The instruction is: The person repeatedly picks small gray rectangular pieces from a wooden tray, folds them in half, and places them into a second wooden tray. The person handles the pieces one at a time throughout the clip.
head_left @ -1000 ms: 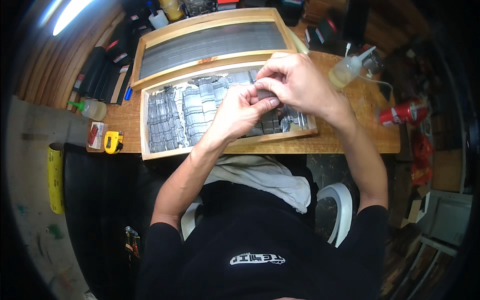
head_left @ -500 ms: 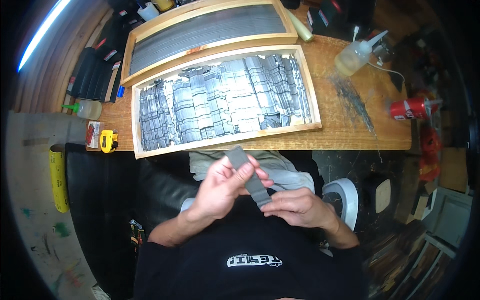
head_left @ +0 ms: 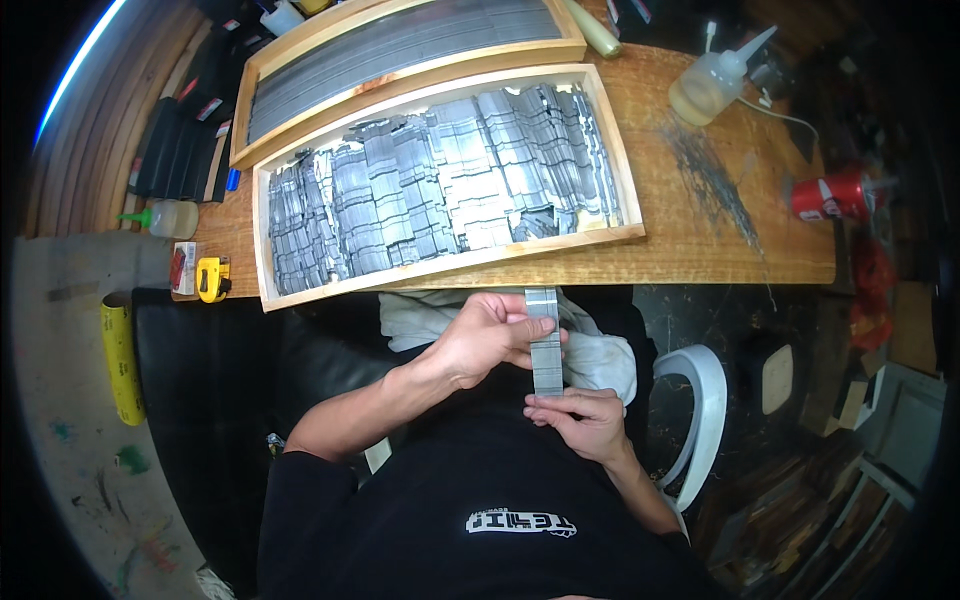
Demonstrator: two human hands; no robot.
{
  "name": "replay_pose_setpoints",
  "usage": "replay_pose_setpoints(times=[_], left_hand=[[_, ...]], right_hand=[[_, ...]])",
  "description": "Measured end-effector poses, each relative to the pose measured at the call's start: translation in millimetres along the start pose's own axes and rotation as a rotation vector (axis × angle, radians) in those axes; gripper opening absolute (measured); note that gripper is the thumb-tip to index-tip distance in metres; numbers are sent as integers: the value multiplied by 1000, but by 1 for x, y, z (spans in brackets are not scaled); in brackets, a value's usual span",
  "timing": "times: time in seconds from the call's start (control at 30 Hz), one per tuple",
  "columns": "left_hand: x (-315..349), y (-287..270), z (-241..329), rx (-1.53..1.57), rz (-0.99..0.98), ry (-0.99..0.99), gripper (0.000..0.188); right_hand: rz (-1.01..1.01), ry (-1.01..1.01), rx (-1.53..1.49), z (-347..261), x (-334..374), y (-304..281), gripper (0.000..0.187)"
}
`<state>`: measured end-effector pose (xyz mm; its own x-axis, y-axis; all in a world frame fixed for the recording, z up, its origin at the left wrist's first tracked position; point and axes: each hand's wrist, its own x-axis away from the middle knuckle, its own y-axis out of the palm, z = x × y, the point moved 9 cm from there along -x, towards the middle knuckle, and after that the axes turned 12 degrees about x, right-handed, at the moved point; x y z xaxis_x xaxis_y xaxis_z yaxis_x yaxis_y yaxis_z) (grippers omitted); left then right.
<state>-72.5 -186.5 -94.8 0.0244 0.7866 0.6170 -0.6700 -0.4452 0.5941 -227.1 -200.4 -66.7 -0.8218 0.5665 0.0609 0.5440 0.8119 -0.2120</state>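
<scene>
A stack of thin grey strips [head_left: 546, 367] stands nearly upright in front of my chest, just off the table's near edge. My left hand [head_left: 478, 342] pinches it, with the thumb across its face and the fingers behind. At its lower end, the fingertips of my right hand [head_left: 586, 424] close on the stack. Beyond my hands, a shallow wooden tray [head_left: 455, 267] is filled with rows of similar grey strips [head_left: 400, 200]. A second wooden frame [head_left: 420, 75] behind it holds long grey strips lying lengthwise.
On the table are a yellow tape measure [head_left: 213, 279], a green-tipped bottle [head_left: 172, 219], a squeeze bottle [head_left: 705, 90], a red can [head_left: 832, 196] and dark scattered slivers [head_left: 715, 185]. A pale cloth [head_left: 600, 362] lies below my hands. A white chair [head_left: 708, 415] stands at right.
The stack has turned from a slant to nearly upright and shifted right. Both hands moved with it, still gripping. My view has tilted slightly, so the table appears higher.
</scene>
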Motion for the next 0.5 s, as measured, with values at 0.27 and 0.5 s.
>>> replay_pose_setpoints(times=[0.27,0.5], left_hand=[[-4,-2,-3,4,21,2,25],[3,-3,-4,-76,-9,73,22]], right_hand=[[-19,-10,72,-1,-7,-2,22],[35,98,295,-34,-15,-41,22]])
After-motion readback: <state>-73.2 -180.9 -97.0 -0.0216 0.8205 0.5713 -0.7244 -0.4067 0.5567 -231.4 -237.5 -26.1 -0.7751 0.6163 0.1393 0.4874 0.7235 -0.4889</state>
